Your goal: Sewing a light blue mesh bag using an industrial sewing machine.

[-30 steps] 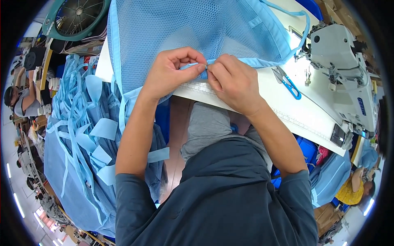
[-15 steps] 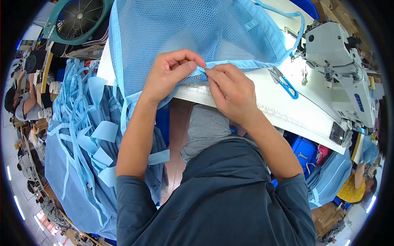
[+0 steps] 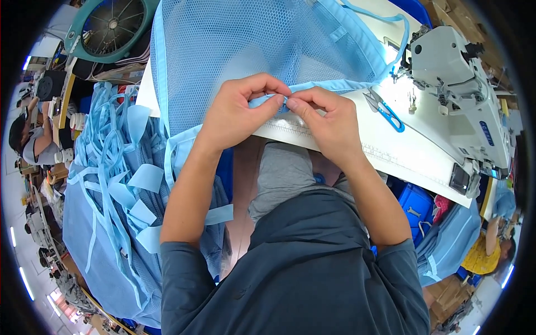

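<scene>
A small blue oblong label [image 3: 486,133] sits on the white sewing machine [image 3: 458,72], at three o'clock.

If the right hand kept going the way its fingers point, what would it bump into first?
The right hand points toward the left hand, and their fingertips almost meet on the light blue binding strip of the blue mesh fabric. It would probably bump the left hand's fingers first.

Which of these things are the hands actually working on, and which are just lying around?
In use:
left hand
right hand
blue trim, pinched by both hands
mesh fabric
white table

Lying about:
snips
sewing machine
fan
heap of blue pieces
</scene>
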A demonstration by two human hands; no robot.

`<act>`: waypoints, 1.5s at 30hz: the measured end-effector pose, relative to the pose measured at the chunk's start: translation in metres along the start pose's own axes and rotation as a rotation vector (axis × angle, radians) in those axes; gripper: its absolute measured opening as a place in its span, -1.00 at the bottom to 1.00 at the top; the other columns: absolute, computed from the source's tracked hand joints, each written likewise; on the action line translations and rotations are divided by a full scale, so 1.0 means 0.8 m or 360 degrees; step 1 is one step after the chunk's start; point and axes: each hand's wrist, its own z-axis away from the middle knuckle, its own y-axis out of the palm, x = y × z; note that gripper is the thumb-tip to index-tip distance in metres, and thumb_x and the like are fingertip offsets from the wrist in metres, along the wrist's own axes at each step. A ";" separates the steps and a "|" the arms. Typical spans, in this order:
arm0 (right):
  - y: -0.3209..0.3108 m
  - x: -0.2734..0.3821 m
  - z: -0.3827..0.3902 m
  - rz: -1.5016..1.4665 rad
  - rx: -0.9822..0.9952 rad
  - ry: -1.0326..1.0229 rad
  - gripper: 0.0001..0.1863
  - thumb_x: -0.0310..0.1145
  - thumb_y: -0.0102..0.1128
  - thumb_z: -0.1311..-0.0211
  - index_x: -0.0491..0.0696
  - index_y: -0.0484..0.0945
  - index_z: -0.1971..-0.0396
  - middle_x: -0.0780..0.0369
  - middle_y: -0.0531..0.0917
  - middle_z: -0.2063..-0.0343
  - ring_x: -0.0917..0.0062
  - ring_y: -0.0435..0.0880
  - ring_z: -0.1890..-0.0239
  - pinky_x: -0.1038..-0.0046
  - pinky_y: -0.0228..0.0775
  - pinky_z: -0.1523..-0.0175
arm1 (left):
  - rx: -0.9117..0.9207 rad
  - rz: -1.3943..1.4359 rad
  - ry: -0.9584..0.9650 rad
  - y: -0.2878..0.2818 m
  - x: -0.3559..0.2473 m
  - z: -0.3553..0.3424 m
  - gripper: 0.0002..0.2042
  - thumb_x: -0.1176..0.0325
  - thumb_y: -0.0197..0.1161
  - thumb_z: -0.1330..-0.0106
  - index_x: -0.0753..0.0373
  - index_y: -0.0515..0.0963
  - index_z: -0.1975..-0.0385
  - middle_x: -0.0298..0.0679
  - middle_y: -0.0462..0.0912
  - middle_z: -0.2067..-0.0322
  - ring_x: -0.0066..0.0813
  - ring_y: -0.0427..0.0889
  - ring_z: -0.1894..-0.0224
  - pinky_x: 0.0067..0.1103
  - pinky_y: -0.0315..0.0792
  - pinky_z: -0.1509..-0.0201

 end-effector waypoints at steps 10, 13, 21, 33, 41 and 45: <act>-0.007 0.011 -0.001 0.0405 -0.0070 -0.0448 -0.82 -0.37 0.43 -0.32 -0.17 0.77 0.21 0.14 0.81 0.32 0.34 0.78 0.34 0.41 0.59 0.21 | -0.0043 -0.0246 0.0128 0.006 -0.010 0.002 -0.85 0.47 0.32 -0.47 0.38 0.71 0.09 -0.24 0.80 0.19 -0.56 0.73 0.09 -0.58 0.57 -0.12; -0.012 0.023 -0.004 0.0122 0.0012 -0.0001 -0.82 -0.37 0.43 -0.31 -0.18 0.76 0.24 0.13 0.80 0.37 0.38 0.78 0.36 0.41 0.58 0.20 | -0.0059 -0.0339 0.0133 0.008 -0.019 0.005 -0.85 0.46 0.32 -0.48 0.36 0.72 0.08 -0.25 0.80 0.24 -0.57 0.74 0.14 -0.60 0.58 -0.01; -0.004 0.024 -0.004 0.0225 -0.0178 -0.0207 -0.88 -0.42 0.39 -0.26 -0.18 0.69 0.34 0.11 0.75 0.43 0.30 0.75 0.40 0.34 0.57 0.26 | -0.0251 -0.0480 0.0241 0.025 -0.026 0.004 -0.86 0.49 0.26 -0.45 0.29 0.71 0.11 -0.12 0.79 0.32 -0.31 0.78 0.30 -0.47 0.58 0.18; 0.014 0.001 0.000 0.0915 -0.0585 -0.0824 -0.82 -0.50 0.41 -0.14 -0.05 0.52 0.42 0.24 0.60 0.43 0.35 0.65 0.49 0.31 0.50 0.44 | -0.0265 -0.0364 -0.0190 0.026 -0.043 -0.003 -0.82 0.39 0.24 -0.45 0.40 0.68 0.23 -0.11 0.71 0.47 -0.41 0.63 0.47 -0.49 0.46 0.32; 0.010 0.006 0.002 0.0926 -0.0588 -0.1020 -0.86 -0.53 0.42 -0.15 -0.07 0.62 0.33 0.26 0.62 0.37 0.38 0.67 0.38 0.37 0.53 0.38 | -0.0276 -0.0111 -0.0234 0.029 -0.039 -0.005 -0.76 0.35 0.21 -0.50 0.43 0.67 0.29 -0.36 0.58 0.55 -0.71 0.41 0.49 -0.56 0.35 0.39; 0.008 0.002 0.004 0.1066 -0.0586 -0.1076 -0.87 -0.52 0.42 -0.12 -0.09 0.62 0.35 0.26 0.61 0.33 0.40 0.67 0.37 0.38 0.53 0.37 | -0.0199 0.0085 -0.0275 0.028 -0.040 -0.009 -0.79 0.37 0.29 -0.48 0.42 0.71 0.28 -0.38 0.68 0.48 -0.77 0.49 0.42 -0.66 0.37 0.36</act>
